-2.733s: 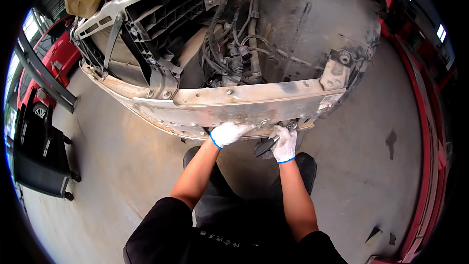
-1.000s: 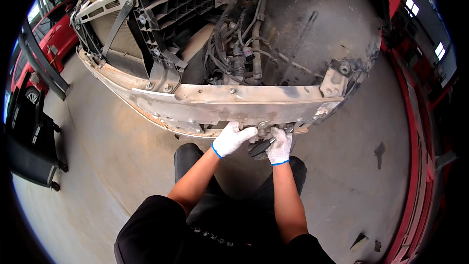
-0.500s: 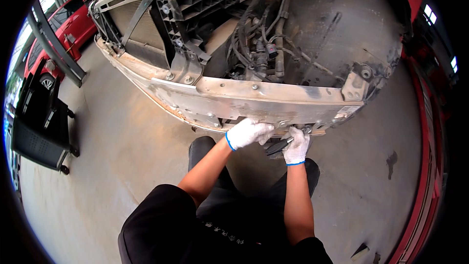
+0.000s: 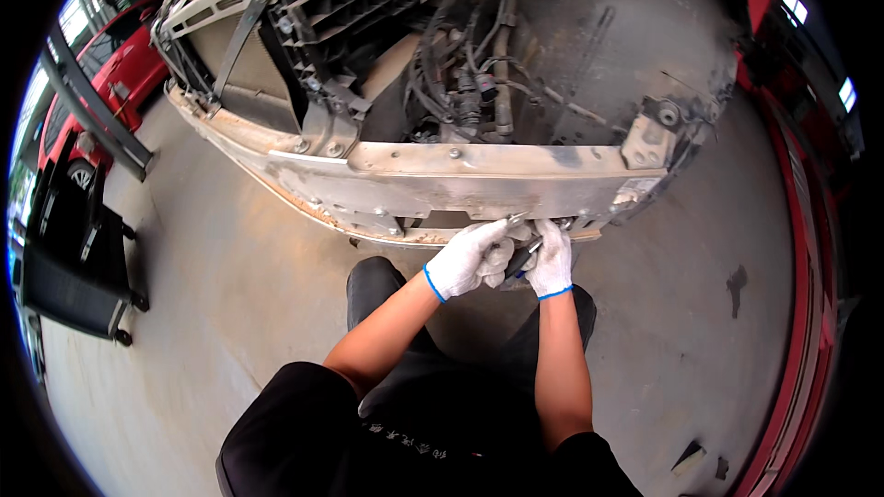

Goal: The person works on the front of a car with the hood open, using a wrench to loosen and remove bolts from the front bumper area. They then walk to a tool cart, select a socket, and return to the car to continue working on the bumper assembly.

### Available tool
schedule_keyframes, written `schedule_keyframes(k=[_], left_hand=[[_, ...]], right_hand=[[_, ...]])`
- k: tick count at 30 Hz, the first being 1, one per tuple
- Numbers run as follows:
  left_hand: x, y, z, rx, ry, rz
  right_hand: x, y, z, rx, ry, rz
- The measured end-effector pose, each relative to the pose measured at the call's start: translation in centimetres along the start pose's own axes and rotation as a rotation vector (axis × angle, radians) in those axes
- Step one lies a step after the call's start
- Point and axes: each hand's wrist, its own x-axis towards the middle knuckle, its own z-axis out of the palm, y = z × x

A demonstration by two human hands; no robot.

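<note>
Clock read from view centre, 12 at top.

Floor (image 4: pixel 663 331): grey, all around. Car front (image 4: pixel 428 83): stripped, centred at 12. Red car (image 4: pixel 115 97): at 10, well apart from the work. Red rail (image 4: pixel 801 313): between 3 and 4, near the rim. Cart (image 4: pixel 74 267): black, wheeled, at 9.

Beam (image 4: pixel 396 189): across the car front's lower edge, at 12 from both hands. Looks stiff, dusty, fastened; judged too heavy to shift by fingertips, best braced along its lower edge. Slot (image 4: pixel 449 219): dark, in that lower edge, between 11 and 12 from the left hand.

Left hand (image 4: pixel 465 258): gloved, thumb and forefinger reaching to the beam's lower edge; cannot tell whether the grip is clamped on anything. Right hand (image 4: pixel 551 262): gloved, at 3 from the left; grip curled round the tool.

Tool (image 4: pixel 523 267): dark handle, bright shaft, partly hidden between the hands. Judged rigid, light enough for one hand, not fragile; the bare shaft may slip under dusty gloves. Hold by the handle.
</note>
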Motion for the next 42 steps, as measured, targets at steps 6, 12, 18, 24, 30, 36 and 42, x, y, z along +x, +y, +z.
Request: schedule_keyframes(k=[6,12,18,24,30,36,42], left_hand=[[1.2,-0.1,-0.8,-0.229,-0.039,-0.108],[0.1,0.6,0.0,-0.113,0.065,-0.108],[-0.3,-0.6,1.7,0.073,0.206,-0.002],[-0.8,0.0,1.2,0.243,0.267,-0.022],[-1.6,0.0,-0.1,0.765,0.298,-0.021],[-3.0,0.2,-2.6,0.878,0.231,-0.114],[-4.4,-2.9,-2.5,0.705,0.186,-0.077]], right_hand=[[0.5,0.3,-0.4,0.16,-0.075,0.07],[-1.4,-4.4,1.0,0.489,-0.072,0.407],[-0.7,-5.2,1.1,0.488,-0.053,0.431],[-1.0,-3.4,0.8,0.301,-0.103,0.256],[-2.3,-4.5,0.2,0.337,0.046,0.479],[-2.9,-5.4,0.7,0.085,-0.204,0.305],[-3.1,-4.6,1.9,-0.062,-0.343,0.095]])
